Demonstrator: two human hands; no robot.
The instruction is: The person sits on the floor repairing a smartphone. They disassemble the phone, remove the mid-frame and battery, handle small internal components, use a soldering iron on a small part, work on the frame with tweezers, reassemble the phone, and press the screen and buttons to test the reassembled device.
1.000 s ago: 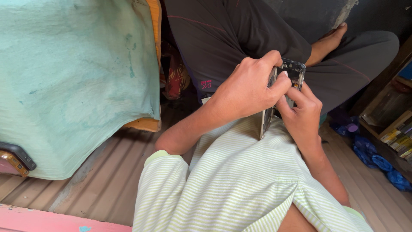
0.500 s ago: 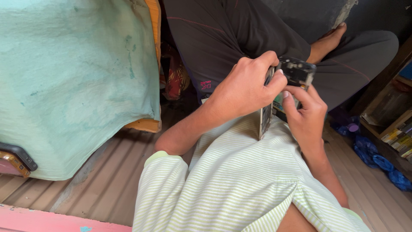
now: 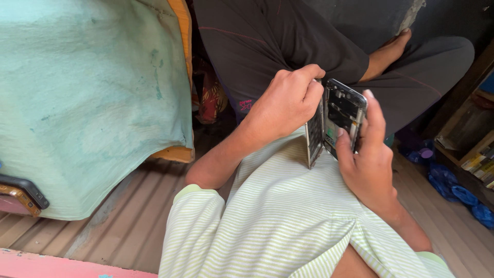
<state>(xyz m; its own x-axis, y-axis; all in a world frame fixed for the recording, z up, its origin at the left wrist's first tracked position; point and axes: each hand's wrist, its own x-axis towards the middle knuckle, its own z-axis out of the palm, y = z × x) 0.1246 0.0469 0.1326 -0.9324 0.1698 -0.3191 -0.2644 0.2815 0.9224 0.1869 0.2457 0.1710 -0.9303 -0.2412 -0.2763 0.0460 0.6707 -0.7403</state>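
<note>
Both my hands hold a phone that is split open above my lap, which is covered in green-striped cloth (image 3: 288, 216). My left hand (image 3: 285, 103) grips the thin panel (image 3: 314, 135), which stands on edge and hinges away from the body. My right hand (image 3: 368, 162) holds the phone body (image 3: 342, 114), thumb and fingers along its sides. The body's dark inner parts and a bit of green board are exposed. The two halves meet at the lower edge and gape at the top.
A person in dark clothes (image 3: 288, 36) sits cross-legged just beyond the phone, bare foot (image 3: 392, 50) showing. A teal cloth (image 3: 92, 98) drapes a raised surface on the left, with a dark phone (image 3: 23, 188) at its edge. Shelves with books (image 3: 478, 154) and blue bags (image 3: 458, 191) are on the right, above a ribbed wooden floor (image 3: 118, 226).
The phone was held nearly closed between both hands. The panel has now swung away from the body, showing the inside, and my right fingers reach higher on the body.
</note>
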